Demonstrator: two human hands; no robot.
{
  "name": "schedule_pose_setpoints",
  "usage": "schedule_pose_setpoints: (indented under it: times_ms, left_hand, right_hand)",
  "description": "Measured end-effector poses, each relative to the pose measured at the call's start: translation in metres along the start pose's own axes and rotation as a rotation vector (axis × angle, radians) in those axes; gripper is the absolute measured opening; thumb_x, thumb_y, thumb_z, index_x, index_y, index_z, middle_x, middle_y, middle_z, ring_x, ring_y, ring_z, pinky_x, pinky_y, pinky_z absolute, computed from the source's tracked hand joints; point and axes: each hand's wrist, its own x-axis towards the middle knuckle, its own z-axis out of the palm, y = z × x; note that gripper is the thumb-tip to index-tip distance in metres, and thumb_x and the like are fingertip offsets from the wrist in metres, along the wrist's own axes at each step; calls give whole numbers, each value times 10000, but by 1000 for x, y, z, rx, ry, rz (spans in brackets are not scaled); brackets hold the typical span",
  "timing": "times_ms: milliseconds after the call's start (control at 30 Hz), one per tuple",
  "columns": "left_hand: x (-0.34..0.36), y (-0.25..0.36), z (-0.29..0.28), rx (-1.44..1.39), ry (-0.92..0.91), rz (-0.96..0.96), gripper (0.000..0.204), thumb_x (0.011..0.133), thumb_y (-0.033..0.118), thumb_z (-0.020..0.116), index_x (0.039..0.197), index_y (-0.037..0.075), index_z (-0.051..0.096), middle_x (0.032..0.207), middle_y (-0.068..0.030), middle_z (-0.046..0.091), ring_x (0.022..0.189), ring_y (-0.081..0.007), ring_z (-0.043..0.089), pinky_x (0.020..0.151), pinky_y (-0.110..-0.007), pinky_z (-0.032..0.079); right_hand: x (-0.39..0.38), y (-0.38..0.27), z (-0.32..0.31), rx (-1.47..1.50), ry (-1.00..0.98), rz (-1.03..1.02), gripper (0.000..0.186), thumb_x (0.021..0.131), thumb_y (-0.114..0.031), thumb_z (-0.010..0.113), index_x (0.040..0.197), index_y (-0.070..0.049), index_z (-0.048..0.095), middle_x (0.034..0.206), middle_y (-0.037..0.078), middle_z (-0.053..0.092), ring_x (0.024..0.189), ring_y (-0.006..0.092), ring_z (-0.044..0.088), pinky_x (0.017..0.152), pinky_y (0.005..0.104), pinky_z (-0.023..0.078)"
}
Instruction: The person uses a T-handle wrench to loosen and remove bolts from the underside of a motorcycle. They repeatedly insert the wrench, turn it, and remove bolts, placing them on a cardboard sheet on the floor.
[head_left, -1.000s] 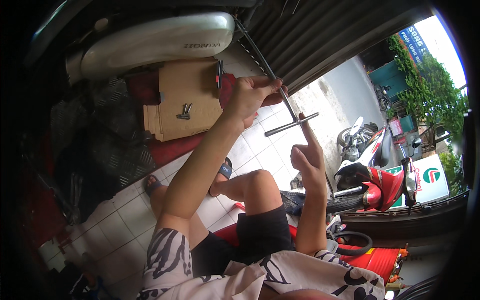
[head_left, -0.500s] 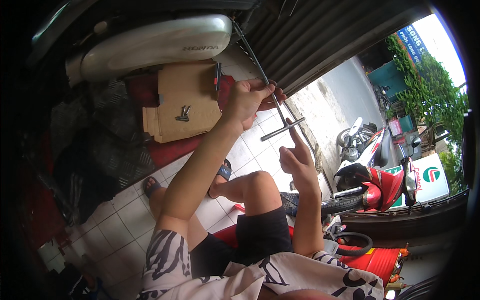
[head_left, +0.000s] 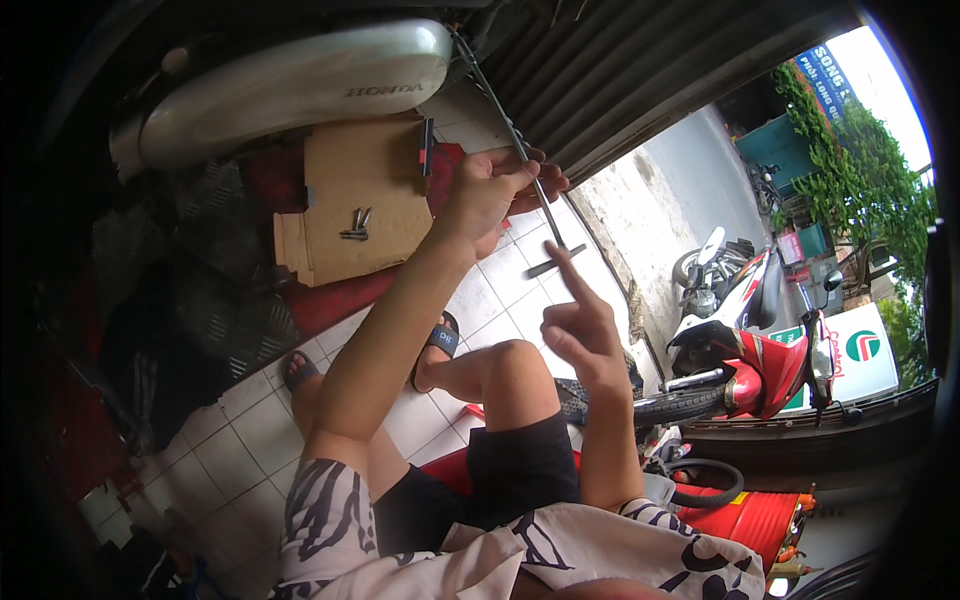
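Note:
A long T-handle wrench [head_left: 510,128] slants down from the dark area beside a motorbike's silver cover [head_left: 300,85]. My left hand [head_left: 488,195] has its thumb and fingers around the shaft, at about the middle. At the near end is the crossbar [head_left: 543,268]; my right hand [head_left: 585,325] is just below it. The index finger is stretched out with its tip at the crossbar, and the thumb stands apart. Nothing is gripped in that hand. What the wrench's far end sits on is hidden in shadow.
Several bolts [head_left: 356,228] lie on a cardboard sheet [head_left: 365,175], with a small black-and-red item [head_left: 427,147] at its edge. A ribbed shutter [head_left: 640,80] rises beyond the wrench. A red-and-white motorbike [head_left: 740,370] stands at the right, above a red container [head_left: 750,525].
The wrench's crossbar has turned about its shaft. My right index finger has shifted left along with it, and my left hand stays around the shaft. The view has moved slightly.

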Motion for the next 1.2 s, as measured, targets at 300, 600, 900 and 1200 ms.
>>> schedule_pose_setpoints:
  times_ms: [300, 600, 900, 1200]
  left_hand:
    - [2, -1, -5, 20, 12, 20, 124, 949, 19, 499, 1026, -28, 583, 971, -159, 675, 909, -238, 679, 846, -335, 569]
    - [-2, 5, 1, 6, 20, 21, 161, 960, 29, 471, 1048, -57, 575, 1035, -197, 660, 968, -259, 663, 869, -332, 563]
    - [-4, 9, -2, 8, 18, 30, 178, 973, 55, 457, 1064, -67, 551, 1055, -210, 655, 988, -273, 660, 878, -342, 558]
    - [-6, 8, 1, -62, 14, 6, 140, 970, 54, 436, 1004, -47, 527, 1059, -219, 653, 998, -295, 658, 887, -363, 556]
  right_hand:
    - [4, 8, -2, -26, -170, 4, 757, 840, -196, 606, 1477, 11, 254, 569, -41, 373, 514, 49, 319, 490, 209, 225]
    - [4, 10, 7, -133, -221, 8, 731, 828, -169, 625, 1454, 27, 302, 583, -12, 323, 528, 80, 283, 511, 267, 278]
    - [6, 9, 4, -297, -224, 52, 725, 858, -170, 595, 1467, 37, 259, 560, -20, 382, 507, 60, 338, 495, 240, 239]
    - [-8, 32, 9, -248, 258, 66, 533, 855, -150, 607, 1328, 63, 482, 530, -22, 403, 475, 55, 349, 467, 237, 279]
